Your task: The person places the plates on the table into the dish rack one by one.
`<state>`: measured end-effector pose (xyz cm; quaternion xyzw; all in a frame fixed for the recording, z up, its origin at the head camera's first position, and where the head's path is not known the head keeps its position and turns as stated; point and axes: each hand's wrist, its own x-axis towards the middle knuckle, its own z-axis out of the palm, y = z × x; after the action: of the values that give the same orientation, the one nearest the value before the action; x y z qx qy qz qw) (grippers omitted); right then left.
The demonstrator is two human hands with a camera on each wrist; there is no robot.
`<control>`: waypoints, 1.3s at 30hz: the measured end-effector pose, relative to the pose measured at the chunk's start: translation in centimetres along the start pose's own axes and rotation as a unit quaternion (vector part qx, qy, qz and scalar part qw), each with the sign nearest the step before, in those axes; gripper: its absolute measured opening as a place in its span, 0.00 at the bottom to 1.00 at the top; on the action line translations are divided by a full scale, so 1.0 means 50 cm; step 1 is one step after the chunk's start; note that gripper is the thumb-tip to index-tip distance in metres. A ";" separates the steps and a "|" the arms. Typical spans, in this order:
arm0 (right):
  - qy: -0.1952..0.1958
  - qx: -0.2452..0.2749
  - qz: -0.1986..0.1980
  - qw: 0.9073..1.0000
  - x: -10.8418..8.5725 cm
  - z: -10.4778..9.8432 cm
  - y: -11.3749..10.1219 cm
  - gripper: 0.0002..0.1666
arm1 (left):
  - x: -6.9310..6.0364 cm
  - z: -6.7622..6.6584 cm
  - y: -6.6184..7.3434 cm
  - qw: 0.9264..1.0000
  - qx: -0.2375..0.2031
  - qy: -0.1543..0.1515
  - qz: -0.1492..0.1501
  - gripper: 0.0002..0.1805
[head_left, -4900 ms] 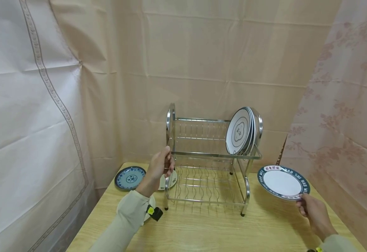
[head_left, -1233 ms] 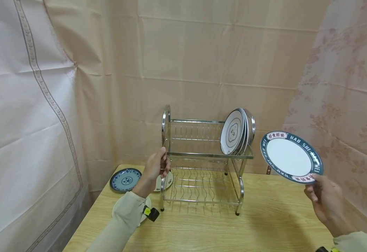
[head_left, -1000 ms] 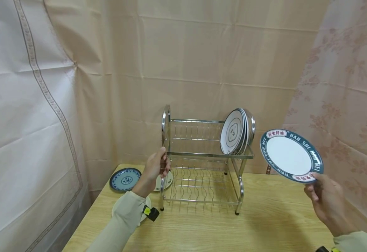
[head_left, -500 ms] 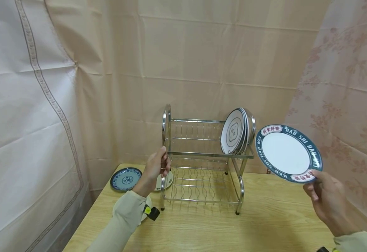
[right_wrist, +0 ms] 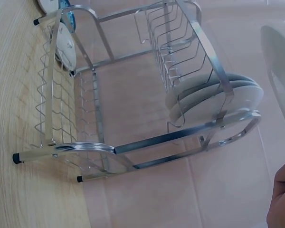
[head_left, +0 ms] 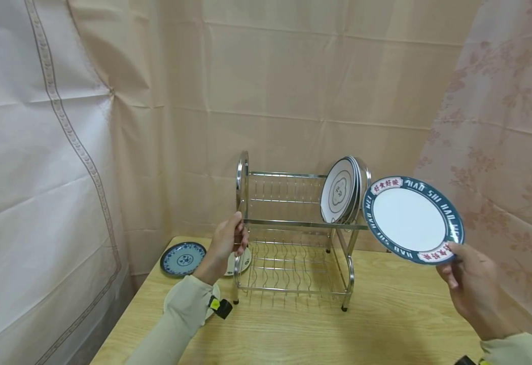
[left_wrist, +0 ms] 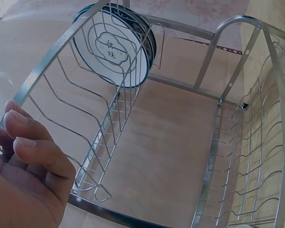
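Note:
My right hand (head_left: 475, 289) pinches the lower right rim of a white plate (head_left: 409, 220) with a dark teal lettered border. It holds this plate tilted in the air, just right of a two-tier metal dish rack (head_left: 293, 223). My left hand (head_left: 224, 243) has its fingers curled at the rack's left side frame and grips it there; in the left wrist view the hand (left_wrist: 31, 166) partly hides that frame. Several white plates (head_left: 339, 190) with dark rims stand on edge at the right end of the rack's upper tier. In the right wrist view, only part of the right hand (right_wrist: 282, 199) shows.
On the wooden table (head_left: 293, 334), left of the rack, lie a blue patterned plate (head_left: 183, 258), a pale plate (head_left: 244, 261) behind the left hand and another pale plate (head_left: 213, 299) partly under the left forearm. Fabric curtains (head_left: 284, 76) hang behind and beside the table.
My right hand has lifted the teal-rimmed plate from low over the table, tilted it up, and lately moved it left toward the rack. The left hand has stayed at the rack's left side.

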<state>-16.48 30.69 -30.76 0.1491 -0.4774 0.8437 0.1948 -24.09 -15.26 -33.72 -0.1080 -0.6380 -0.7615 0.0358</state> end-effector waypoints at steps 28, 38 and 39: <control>0.047 -0.149 -0.013 0.988 0.004 0.058 -0.002 0.14 | -0.002 0.001 0.001 1.000 0.004 -0.002 0.004 0.26; 0.063 -0.203 -0.014 0.977 0.016 0.080 0.000 0.15 | -0.001 0.003 0.001 1.000 0.001 -0.002 0.003 0.26; 0.064 -0.205 -0.013 0.976 0.018 0.083 0.000 0.16 | -0.001 0.003 0.002 1.000 0.000 -0.002 0.004 0.26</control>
<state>-16.99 27.28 -28.30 0.0581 -0.6252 0.7327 0.2625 -23.99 -15.11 -33.63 -0.1123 -0.6380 -0.7609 0.0377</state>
